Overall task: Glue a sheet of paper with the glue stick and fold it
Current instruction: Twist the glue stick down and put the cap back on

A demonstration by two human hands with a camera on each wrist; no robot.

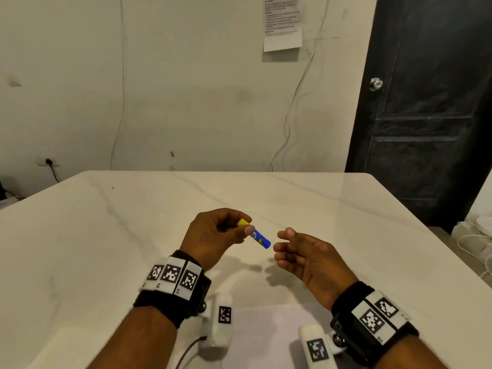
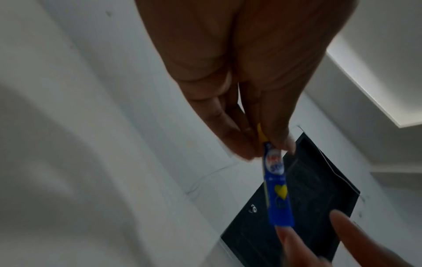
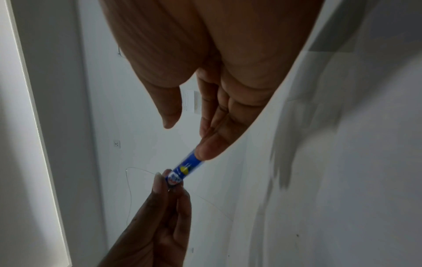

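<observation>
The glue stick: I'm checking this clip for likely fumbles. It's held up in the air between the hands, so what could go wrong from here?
1. The left hand pinches the glue stick only near its yellow end, above the table; a tug could slip it free.
2. The right hand is open, one fingertip at the blue end; a weak grasp may drop it.
3. The paper lies beneath the wrists and could get shifted.

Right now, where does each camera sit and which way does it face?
Head: worn high, looks forward and down at the table; shows both hands and forearms.
Left wrist: looks along the left hand pinching the glue stick.
Right wrist: looks along the right hand.
All three share the glue stick.
</observation>
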